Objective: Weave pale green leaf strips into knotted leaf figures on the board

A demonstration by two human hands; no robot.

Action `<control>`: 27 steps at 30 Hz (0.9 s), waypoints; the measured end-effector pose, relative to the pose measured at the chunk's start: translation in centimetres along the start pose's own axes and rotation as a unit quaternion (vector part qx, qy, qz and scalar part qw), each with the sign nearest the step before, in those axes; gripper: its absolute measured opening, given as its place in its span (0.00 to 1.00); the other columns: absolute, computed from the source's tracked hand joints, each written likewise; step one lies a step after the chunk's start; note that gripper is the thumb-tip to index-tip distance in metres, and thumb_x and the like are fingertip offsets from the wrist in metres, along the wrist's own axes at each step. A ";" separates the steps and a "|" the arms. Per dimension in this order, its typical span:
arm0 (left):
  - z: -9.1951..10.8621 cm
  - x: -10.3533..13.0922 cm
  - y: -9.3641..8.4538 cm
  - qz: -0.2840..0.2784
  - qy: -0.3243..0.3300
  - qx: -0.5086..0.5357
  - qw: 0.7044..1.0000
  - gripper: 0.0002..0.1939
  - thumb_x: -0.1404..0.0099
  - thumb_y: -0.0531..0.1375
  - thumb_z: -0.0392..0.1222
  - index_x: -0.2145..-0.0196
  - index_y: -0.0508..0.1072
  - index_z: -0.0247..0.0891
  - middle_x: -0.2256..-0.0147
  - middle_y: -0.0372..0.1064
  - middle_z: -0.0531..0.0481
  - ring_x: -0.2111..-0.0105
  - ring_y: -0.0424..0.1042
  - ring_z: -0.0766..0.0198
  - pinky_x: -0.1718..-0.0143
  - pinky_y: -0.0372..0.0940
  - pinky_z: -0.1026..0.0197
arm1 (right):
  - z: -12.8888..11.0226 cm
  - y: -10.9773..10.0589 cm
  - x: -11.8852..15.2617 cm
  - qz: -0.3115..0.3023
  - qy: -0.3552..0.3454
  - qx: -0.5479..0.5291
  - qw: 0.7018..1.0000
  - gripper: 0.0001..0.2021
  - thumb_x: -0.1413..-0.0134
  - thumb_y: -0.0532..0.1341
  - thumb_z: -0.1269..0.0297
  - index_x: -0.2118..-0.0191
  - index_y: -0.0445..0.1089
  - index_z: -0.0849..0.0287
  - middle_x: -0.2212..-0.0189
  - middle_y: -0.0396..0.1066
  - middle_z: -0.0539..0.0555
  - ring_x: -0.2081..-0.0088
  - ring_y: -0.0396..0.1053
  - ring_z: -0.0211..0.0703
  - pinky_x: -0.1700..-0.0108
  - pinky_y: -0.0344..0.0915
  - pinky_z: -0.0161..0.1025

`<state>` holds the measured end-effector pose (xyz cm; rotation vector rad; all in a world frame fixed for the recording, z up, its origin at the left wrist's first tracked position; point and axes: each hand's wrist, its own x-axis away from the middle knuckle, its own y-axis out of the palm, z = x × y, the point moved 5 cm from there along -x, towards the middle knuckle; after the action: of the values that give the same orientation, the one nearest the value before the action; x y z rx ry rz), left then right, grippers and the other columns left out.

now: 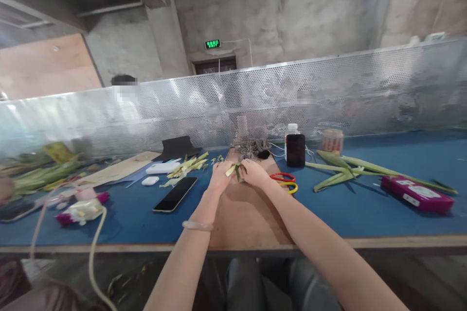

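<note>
My left hand (220, 178) and my right hand (254, 174) are close together over a brown board (251, 221). Between them they grip a small folded strip of green and pale yellow leaf (231, 170), each with closed fingers. Fine detail of the fingertips is too small to make out. Just right of my right hand lie red and yellow looped handles (282, 177), like those of scissors, partly hidden by my forearm. Beyond my hands a tangle of grey cord (251, 147) sits at the board's far end.
Left on the blue table (131, 218) are a phone (176, 194), a white case (150, 181) and leaf scraps (188, 166). Right are an upright phone (295, 150), a bottle (292, 129), a jar (332, 141), long leaves (335, 172) and a purple pack (418, 194). A perforated metal screen (328, 87) stands behind.
</note>
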<state>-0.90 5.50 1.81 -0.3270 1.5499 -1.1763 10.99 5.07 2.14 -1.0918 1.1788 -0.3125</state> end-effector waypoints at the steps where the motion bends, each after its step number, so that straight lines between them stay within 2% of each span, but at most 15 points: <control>1: 0.0 -0.1 0.1 -0.006 0.007 0.005 1.000 0.09 0.39 0.51 0.39 0.62 0.66 0.39 0.62 0.68 0.47 0.59 0.63 0.60 0.57 0.52 0.58 | 0.0 -0.1 0.1 -0.001 0.002 -0.003 1.000 0.12 0.44 0.53 0.63 0.57 0.63 0.63 0.59 0.65 0.55 0.60 0.65 0.41 0.59 0.64 0.44; 5: -0.1 -0.4 0.2 -0.011 0.023 0.024 0.999 0.09 0.39 0.50 0.37 0.62 0.66 0.37 0.63 0.68 0.46 0.61 0.65 0.59 0.60 0.54 0.60 | -0.1 0.0 0.2 -0.011 0.006 -0.006 1.000 0.12 0.44 0.54 0.63 0.57 0.63 0.63 0.59 0.65 0.55 0.60 0.65 0.41 0.59 0.64 0.44; 13: -0.1 -0.3 -0.7 0.030 -0.001 0.065 0.997 0.10 0.41 0.50 0.31 0.63 0.66 0.38 0.66 0.67 0.47 0.62 0.65 0.60 0.60 0.55 0.60 | -0.5 -0.1 0.3 -0.037 0.016 0.011 0.999 0.12 0.44 0.53 0.63 0.55 0.62 0.62 0.58 0.64 0.55 0.59 0.65 0.41 0.59 0.64 0.45; 27: 0.3 -0.3 0.5 0.022 -0.013 0.138 0.990 0.09 0.39 0.48 0.32 0.62 0.64 0.36 0.65 0.67 0.46 0.65 0.67 0.62 0.66 0.59 0.63 | -0.8 -1.2 1.1 -0.099 0.074 0.060 0.991 0.13 0.44 0.53 0.62 0.55 0.62 0.62 0.59 0.65 0.55 0.62 0.66 0.40 0.61 0.65 0.43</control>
<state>-0.33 5.78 1.59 -0.1227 1.3443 -1.3261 11.11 3.31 2.52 -1.0969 1.1686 -0.6202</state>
